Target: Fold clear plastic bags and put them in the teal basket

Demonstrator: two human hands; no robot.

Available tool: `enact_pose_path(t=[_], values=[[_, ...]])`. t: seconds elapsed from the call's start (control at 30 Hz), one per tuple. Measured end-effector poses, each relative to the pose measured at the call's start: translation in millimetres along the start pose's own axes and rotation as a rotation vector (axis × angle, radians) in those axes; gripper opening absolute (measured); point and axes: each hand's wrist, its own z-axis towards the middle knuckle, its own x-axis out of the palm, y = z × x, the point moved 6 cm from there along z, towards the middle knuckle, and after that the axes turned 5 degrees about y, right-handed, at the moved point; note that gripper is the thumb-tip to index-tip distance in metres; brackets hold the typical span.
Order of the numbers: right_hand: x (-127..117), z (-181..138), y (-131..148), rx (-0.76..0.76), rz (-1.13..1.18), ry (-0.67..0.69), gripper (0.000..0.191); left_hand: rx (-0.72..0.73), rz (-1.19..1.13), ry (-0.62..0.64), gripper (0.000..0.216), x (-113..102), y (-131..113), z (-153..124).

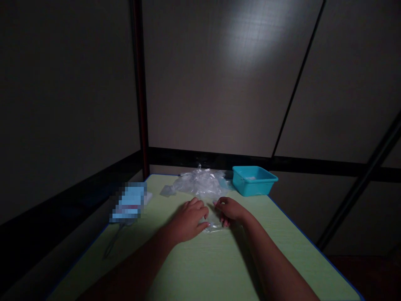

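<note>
A small clear plastic bag (214, 220) lies flat on the table between my two hands. Over its left side rests my left hand (191, 217), fingers loosely bent, with the thumb apart from them at the bag's lower edge. My right hand (231, 208) is above the bag's right side, its thumb and forefinger pinched together. Something small and pale shows at that pinch, too small and dim to name. The other fingers of this hand curl near the bag. Just beyond both hands sits a heap of crumpled clear plastic bags (200, 180).
A turquoise plastic basin (254, 186) stands at the back right of the pale green table (188, 267), which has a blue edge. At the left edge lies a blurred-out blue item (130, 202) with a looped strap (112, 242). Dark-trimmed wall panels (213, 83) rise behind.
</note>
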Motion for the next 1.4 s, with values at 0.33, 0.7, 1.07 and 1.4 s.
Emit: enact_pose_path(t=[0.33, 0.7, 1.07, 1.4], values=[[-2.5, -3.4, 3.4, 0.0, -0.129, -0.061, 0.026, -0.057, 0.029, 0.031, 0.026, 14.8, 22.8, -1.7], [5.4, -38.5, 61.5, -0.411, -0.64, -0.563, 0.027, -0.046, -0.043, 0.021, 0.035, 20.7, 28.9, -2.5], [41.1, -14.1, 29.0, -0.259, -0.9, -0.262, 0.048, -0.006, -0.103, 0.063, 0.045, 22.5, 38.6, -4.0], [28.9, -41.8, 23.8, -0.259, -0.966, -0.318, 0.05, -0.071, -0.07, 0.115, 0.054, 37.9, 51.4, -7.3]])
